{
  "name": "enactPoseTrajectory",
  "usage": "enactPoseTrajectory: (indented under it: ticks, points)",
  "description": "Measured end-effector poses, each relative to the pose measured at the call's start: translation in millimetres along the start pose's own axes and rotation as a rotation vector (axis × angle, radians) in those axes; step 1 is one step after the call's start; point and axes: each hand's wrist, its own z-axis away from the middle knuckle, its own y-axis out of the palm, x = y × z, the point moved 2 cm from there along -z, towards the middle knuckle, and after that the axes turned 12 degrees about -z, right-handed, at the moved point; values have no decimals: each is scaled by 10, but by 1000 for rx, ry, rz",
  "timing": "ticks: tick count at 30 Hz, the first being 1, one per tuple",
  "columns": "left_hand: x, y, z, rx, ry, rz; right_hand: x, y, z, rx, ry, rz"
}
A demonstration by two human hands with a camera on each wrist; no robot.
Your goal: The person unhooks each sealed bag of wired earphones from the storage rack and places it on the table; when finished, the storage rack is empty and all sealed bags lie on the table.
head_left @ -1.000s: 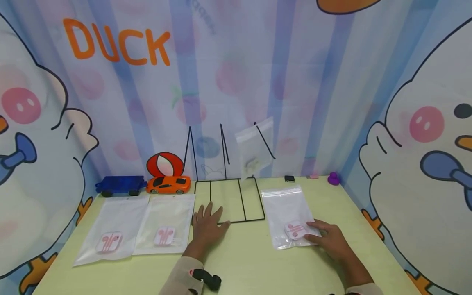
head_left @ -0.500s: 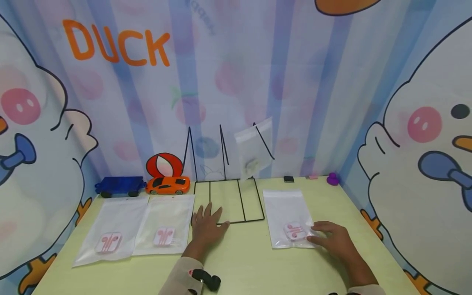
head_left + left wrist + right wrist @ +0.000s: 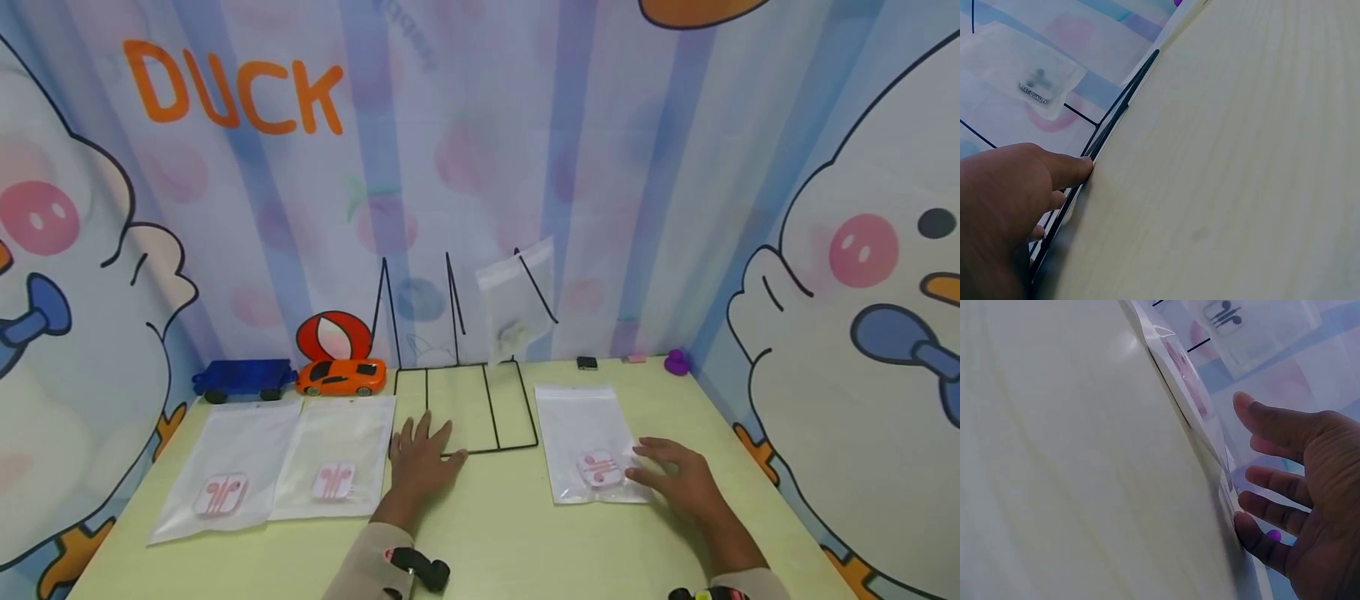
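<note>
My left hand (image 3: 422, 458) lies with spread fingers on the base of a black wire rack (image 3: 491, 408). Its thumb touches the front bar, as the left wrist view also shows. To the right lies a white zip bag (image 3: 581, 417) with a pink-printed earphone case (image 3: 600, 469) inside. Beside that bag's lower right corner is my right hand (image 3: 686, 483), fingers apart. The right wrist view shows its thumb (image 3: 1266, 419) clear of the bag; whether the little finger touches the bag's edge is hard to tell. Another zip bag (image 3: 517, 292) hangs from the rack's right hook.
Two more zip bags (image 3: 217, 450) (image 3: 337, 442) with earphone cases lie left of the rack. Behind them stand a blue toy wagon (image 3: 243, 377) and an orange toy car (image 3: 342, 377). A small black item (image 3: 587, 363), a pink piece (image 3: 635, 359) and a purple duck-like toy (image 3: 677, 362) line the back right.
My right hand has let go of the right-hand zip bag and shifted slightly right, its fingers spreading. The bag has straightened and lies flatter. My left hand has stayed on the rack.
</note>
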Motion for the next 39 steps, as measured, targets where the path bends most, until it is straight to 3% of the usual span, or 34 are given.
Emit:
enactPoseTrajectory:
  ticks: [25,34,39]
  points:
    - [4,39,2,-9,3,-11,530,281,-861,211,-10,-173]
    - [-12,-16,-11,-7,1,-8,739,417,-1230,188,-49,-233]
    - [-13,-4,-6,-5,0,-2,784,475,-1397,185,-16,-283]
